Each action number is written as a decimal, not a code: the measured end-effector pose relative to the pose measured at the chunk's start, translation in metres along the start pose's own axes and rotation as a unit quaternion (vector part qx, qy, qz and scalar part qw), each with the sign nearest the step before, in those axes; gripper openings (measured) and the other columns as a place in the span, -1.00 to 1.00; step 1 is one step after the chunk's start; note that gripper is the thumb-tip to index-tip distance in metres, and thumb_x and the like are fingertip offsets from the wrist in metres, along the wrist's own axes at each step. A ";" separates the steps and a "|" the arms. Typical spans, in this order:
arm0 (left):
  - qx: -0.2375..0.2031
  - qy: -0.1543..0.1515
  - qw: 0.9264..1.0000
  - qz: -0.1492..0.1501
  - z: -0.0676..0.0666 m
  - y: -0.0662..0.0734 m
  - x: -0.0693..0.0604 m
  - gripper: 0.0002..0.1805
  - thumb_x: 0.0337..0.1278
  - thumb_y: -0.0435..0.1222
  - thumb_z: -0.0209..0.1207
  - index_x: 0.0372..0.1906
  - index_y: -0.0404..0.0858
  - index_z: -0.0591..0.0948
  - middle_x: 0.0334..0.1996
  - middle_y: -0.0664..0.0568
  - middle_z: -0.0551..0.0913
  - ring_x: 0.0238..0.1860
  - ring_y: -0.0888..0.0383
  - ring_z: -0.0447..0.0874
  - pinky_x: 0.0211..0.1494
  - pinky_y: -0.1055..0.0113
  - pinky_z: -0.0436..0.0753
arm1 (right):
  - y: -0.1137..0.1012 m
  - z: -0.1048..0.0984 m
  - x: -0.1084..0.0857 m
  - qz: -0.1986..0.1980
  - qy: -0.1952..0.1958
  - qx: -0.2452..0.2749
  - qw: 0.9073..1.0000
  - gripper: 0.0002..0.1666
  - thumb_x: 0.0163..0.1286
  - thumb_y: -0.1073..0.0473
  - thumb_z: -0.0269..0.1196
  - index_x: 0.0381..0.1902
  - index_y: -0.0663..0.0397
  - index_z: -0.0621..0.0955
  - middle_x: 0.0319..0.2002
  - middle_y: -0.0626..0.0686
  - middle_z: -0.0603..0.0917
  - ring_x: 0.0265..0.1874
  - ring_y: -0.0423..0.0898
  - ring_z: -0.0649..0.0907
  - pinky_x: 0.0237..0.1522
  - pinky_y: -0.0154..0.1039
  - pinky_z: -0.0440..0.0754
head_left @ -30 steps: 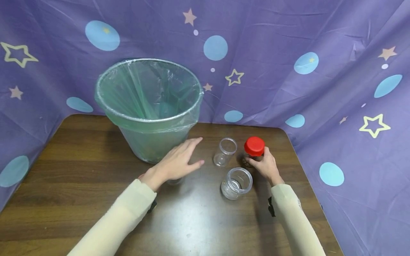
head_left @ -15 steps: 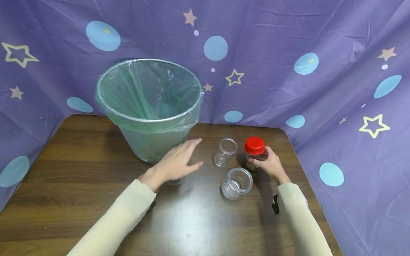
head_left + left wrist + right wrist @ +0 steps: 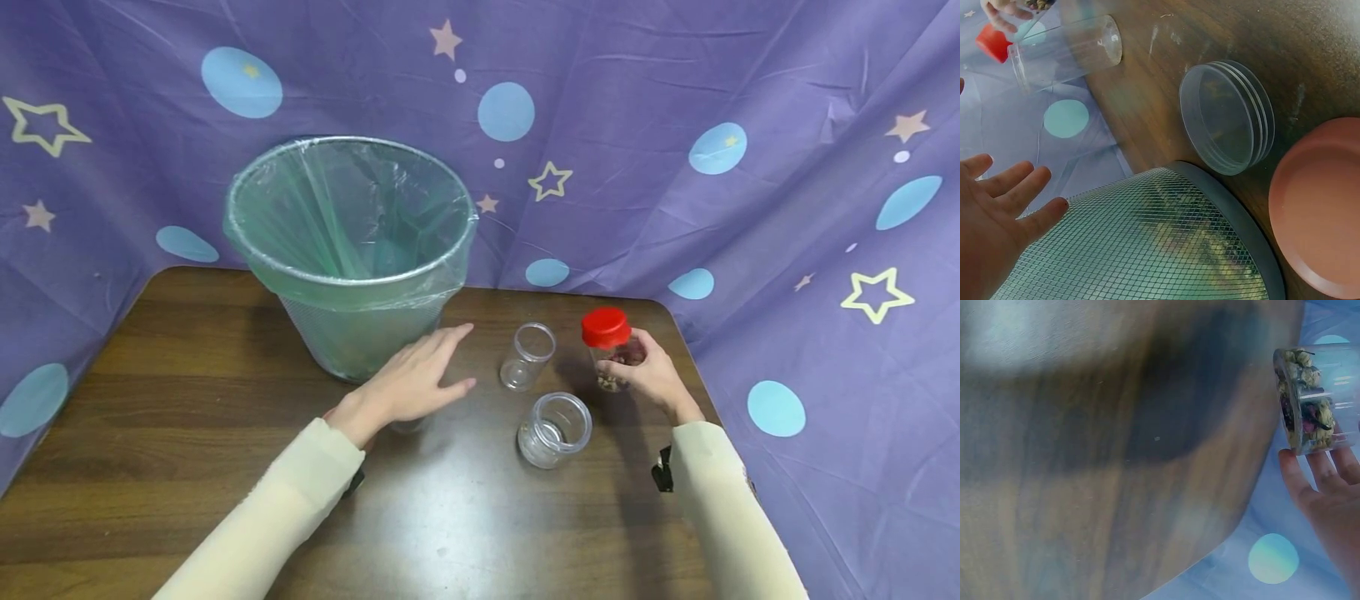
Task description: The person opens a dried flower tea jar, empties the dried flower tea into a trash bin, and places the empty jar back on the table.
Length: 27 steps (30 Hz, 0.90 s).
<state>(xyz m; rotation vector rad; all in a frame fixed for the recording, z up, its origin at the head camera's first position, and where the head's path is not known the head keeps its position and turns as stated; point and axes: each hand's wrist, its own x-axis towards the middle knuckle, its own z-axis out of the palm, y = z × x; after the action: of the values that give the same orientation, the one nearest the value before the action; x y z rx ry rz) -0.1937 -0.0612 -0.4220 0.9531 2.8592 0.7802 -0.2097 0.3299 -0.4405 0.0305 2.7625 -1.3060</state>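
The right hand [image 3: 652, 375] has its grip curled around a red-lidded jar [image 3: 606, 337], partly filled with dried flowers [image 3: 1310, 406], to the right of two clear jars [image 3: 553, 446]. Whether the red-lidded jar touches the surface [image 3: 187, 400] cannot be determined. The left hand [image 3: 408, 379], fingers extended and thumb apart, is near the bin [image 3: 360, 333].

The bin [image 3: 360, 329] stands left of the lidded jar [image 3: 604, 353].

Left of the right grip [image 3: 647, 375], a tall jar [image 3: 527, 358] and a wide jar [image 3: 553, 432] bar passage; a bin [image 3: 363, 333] blocks beyond the left grip [image 3: 408, 379]. Between that grip and the jars, counter [image 3: 472, 454] lies open.
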 end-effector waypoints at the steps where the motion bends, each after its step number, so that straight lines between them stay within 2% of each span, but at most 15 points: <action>1: 0.000 -0.001 1.000 0.002 -0.001 0.000 0.000 -0.11 0.30 0.12 0.08 0.56 -0.20 0.05 0.49 -0.18 0.24 0.45 -0.15 0.30 0.45 -0.08 0.36 | -0.002 -0.001 0.000 -0.003 -0.001 0.004 1.000 -0.16 0.21 0.04 0.43 0.35 0.11 0.32 0.13 0.26 0.60 0.04 0.01 0.65 0.00 -0.34 0.55; 7: -0.001 -0.006 1.000 0.013 -0.005 0.004 0.001 -0.14 0.33 0.12 0.05 0.57 -0.13 0.06 0.47 -0.16 0.29 0.44 -0.14 0.32 0.43 -0.09 0.38 | -0.016 -0.004 0.005 -0.023 0.002 0.029 0.999 -0.20 0.19 0.09 0.45 0.31 0.08 0.36 0.11 0.26 0.61 -0.10 -0.28 0.65 -0.05 -0.45 0.57; 10: -0.002 -0.008 1.000 0.017 -0.007 0.006 0.003 -0.14 0.33 0.13 0.04 0.57 -0.13 0.05 0.47 -0.15 0.29 0.43 -0.14 0.33 0.42 -0.10 0.38 | -0.023 -0.003 0.007 -0.037 0.003 0.038 0.999 -0.24 0.17 0.10 0.46 0.27 0.07 0.40 0.08 0.28 0.62 -0.15 -0.33 0.66 -0.07 -0.46 0.59; 15: 0.008 -0.006 1.000 0.018 -0.011 0.011 0.006 -0.17 0.34 0.12 0.04 0.55 -0.18 0.11 0.44 -0.14 0.36 0.36 -0.15 0.44 0.39 -0.08 0.43 | -0.036 -0.002 0.008 -0.062 -0.016 0.049 0.997 -0.28 0.17 0.15 0.45 0.26 0.05 0.42 0.06 0.34 0.61 -0.16 -0.28 0.67 -0.06 -0.42 0.61; 20: 0.017 -0.010 1.000 0.021 -0.017 0.016 0.008 -0.19 0.35 0.13 0.03 0.53 -0.21 0.16 0.38 -0.17 0.44 0.29 -0.15 0.51 0.35 -0.05 0.48 | -0.052 -0.001 0.008 -0.091 -0.043 0.032 0.994 -0.29 0.15 0.18 0.46 0.25 0.03 0.46 0.03 0.24 0.66 -0.12 -0.15 0.68 -0.06 -0.40 0.62; 23: 0.012 -0.007 1.000 0.025 -0.021 0.020 0.009 -0.18 0.32 0.09 0.08 0.53 -0.20 0.14 0.40 -0.16 0.41 0.32 -0.13 0.48 0.34 -0.05 0.49 | -0.063 0.000 0.007 -0.116 -0.064 0.028 0.991 -0.30 0.12 0.20 0.48 0.23 0.04 0.49 -0.03 0.21 0.67 -0.12 -0.05 0.67 -0.08 -0.39 0.62; 27: 0.009 -0.003 0.999 0.032 -0.023 0.024 0.010 -0.16 0.27 -0.07 0.19 0.55 -0.19 0.11 0.47 -0.17 0.26 0.39 -0.15 0.39 0.37 -0.08 0.46 | -0.077 0.005 0.005 -0.143 -0.087 0.021 0.986 -0.30 0.09 0.20 0.49 0.22 0.00 0.52 -0.12 0.21 0.66 -0.16 0.02 0.62 -0.13 -0.37 0.60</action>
<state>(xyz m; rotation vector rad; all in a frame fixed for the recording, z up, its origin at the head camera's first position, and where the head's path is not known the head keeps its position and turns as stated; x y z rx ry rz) -0.1931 -0.0494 -0.3893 1.0514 2.8479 0.7566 -0.2188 0.2776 -0.3847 -0.4699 2.6627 -1.3521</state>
